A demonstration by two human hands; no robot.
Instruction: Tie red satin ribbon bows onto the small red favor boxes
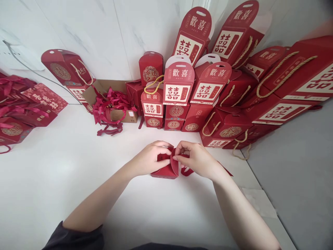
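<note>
A small red gift box (166, 172) lies on the white table in front of me, its top flaps folded inward. My left hand (156, 157) is closed around the box's left and far side, with the thumb against a flap. With thumb and fingers, my right hand (194, 158) pinches the curved flap edge at the box's right side. A dark red ribbon (187, 171) lies under and beside my right hand, and its tail comes out to the right. The fingertips of my right hand partly cover the box's right end.
Stacked red gift boxes (179, 85) with rope handles stand along the back wall and right side. A cardboard box (125, 116) of red ribbons sits at the back left, loose ribbon (110, 129) before it. More beribboned boxes (39, 114) are at far left.
</note>
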